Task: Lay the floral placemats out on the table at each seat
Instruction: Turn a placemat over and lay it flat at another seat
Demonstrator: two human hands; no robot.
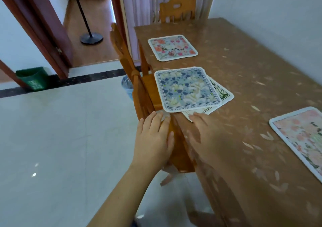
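Both hands are stretched forward side by side, palms down, backs facing up. The left hand [153, 139] has straight fingers [157, 122] held close together, thumb tucked along the side, and holds nothing. Its bare forearm [122, 195] rises from the lower edge. The right hand [203, 136] also lies flat with fingers extended (it is blurred, so finer detail is lost).

I see the dining room of a home: a long wooden counter [244, 69] with a petal-patterned cover, and a far chair [177, 10] and a side chair [137, 80] of the same wood pushed against it. Behind stands a cupboard [139, 5] with pale curtains in its doors. The floor [61, 130] is of shiny white tiles, a brown door frame [40, 26] opens to another room, and a green bin [33, 78] sits beside it.
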